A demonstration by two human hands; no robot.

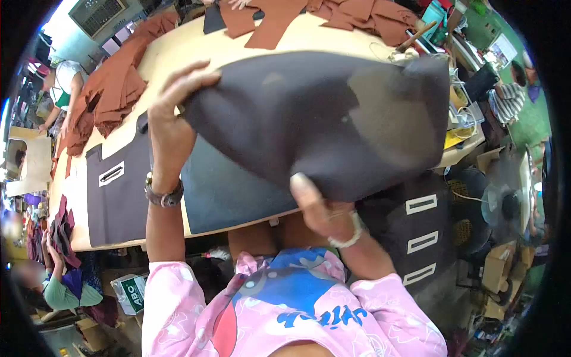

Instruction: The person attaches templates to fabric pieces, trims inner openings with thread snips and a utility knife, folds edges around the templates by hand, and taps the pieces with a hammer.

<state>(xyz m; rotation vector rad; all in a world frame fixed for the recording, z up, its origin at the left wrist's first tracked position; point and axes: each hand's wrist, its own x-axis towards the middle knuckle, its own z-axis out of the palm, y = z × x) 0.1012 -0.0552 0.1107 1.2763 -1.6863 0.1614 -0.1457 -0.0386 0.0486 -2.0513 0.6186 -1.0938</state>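
A dark, brownish-black fabric piece is lifted above the table, bent and partly blurred, with a lighter olive patch on its right half. My left hand pinches its left corner between thumb and fingers. At its lower edge my right hand grips it, thumb on top and the other fingers hidden underneath. Below lies a dark blue-grey panel, partly covered. Left of my left wrist is a dark brown panel with a white-framed slot. Another dark panel, bearing three white rectangular frames, is right of my right forearm.
Reddish-brown fabric pieces lie along the far left of the pale table, with more cut pieces at the back. Another person's hand shows at the top. A fan and cluttered shelves stand right.
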